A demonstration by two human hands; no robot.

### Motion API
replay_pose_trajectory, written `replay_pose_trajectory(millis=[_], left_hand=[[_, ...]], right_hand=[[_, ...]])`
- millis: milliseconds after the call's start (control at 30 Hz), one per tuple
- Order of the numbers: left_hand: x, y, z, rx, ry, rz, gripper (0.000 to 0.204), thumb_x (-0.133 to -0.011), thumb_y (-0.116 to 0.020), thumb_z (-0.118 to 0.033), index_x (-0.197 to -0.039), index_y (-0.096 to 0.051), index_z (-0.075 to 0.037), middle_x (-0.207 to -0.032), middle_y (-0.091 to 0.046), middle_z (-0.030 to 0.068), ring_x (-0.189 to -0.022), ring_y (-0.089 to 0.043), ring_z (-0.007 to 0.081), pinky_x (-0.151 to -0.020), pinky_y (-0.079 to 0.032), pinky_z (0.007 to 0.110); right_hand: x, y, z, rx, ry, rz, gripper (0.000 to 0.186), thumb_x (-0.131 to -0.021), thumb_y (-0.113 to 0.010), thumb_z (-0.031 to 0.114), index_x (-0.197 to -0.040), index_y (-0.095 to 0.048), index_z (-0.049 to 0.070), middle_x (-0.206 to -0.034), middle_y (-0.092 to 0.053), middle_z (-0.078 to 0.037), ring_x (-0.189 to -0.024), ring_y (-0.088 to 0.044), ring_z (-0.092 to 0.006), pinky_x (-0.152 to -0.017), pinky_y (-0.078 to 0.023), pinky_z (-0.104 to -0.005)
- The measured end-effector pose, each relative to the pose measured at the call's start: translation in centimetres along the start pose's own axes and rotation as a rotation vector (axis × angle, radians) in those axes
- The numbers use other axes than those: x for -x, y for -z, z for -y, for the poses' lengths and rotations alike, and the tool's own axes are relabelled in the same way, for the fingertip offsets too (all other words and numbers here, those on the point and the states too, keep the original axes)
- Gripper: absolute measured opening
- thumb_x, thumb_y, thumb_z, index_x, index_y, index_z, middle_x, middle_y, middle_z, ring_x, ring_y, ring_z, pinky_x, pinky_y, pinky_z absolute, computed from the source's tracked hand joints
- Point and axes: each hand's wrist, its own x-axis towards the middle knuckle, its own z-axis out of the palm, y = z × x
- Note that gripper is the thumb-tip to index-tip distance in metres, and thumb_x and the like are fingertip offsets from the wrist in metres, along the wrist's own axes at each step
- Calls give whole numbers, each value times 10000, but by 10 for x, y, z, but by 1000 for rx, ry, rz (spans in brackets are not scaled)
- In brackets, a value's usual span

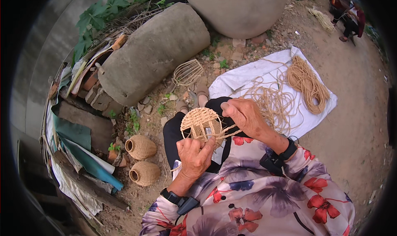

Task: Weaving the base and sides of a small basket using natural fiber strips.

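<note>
Above my lap is a partly woven straw basket [201, 118], its rounded end covered in thick plaited cord and its frame ribs still showing lower down. My left hand [194, 156] grips the near edge of it, index finger stretched along the ribs. A loose strand of straw cord [232, 132] leaves the basket's right side and runs beneath my right hand [245, 117]. That hand is closed, thumb and fingers pressed together, just right of the basket; its grip on the cord is partly hidden.
A white sheet [231, 76] on the right carries loose cord [273, 103] and a coiled cord bundle [306, 85]. Two woven jars [144, 174] lie at left. A bare wire-like frame [188, 72] lies ahead, near a concrete cylinder [157, 50]. Another person [353, 19] sits far right.
</note>
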Motion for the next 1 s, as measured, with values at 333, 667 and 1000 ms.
replay_pose_trajectory(millis=[333, 667, 1000], left_hand=[[-2, -9, 4, 59, -36, -30, 347, -743, -756, -116, -1072, -731, -224, -793, -503, -23, -729, -475, 192, -702, -310, 370], [1, -9, 3, 77, -29, 2, 388, -737, -737, -87, -1103, -727, -218, -807, -509, -21, -741, -479, 196, -710, -318, 375], [0, -10, 5, 75, 6, -5, 414, -702, -725, -66, -1094, -726, -199, -881, -547, -7, -793, -500, 207, -727, -337, 380]], right_hand=[[23, -12, 4, 554, 417, 198, 326, -902, -646, 406, -889, -662, 80, -844, -556, -38, -901, -507, -222, -930, -333, -470], [60, 33, -86, 1, -384, -148, 264, -939, -597, 243, -1008, -670, -1, -982, -647, -128, -921, -602, -287, -850, -452, -359], [23, -23, -39, 197, 287, 157, 257, -929, -623, 305, -832, -674, 73, -957, -596, -55, -980, -520, -232, -938, -348, -422]])
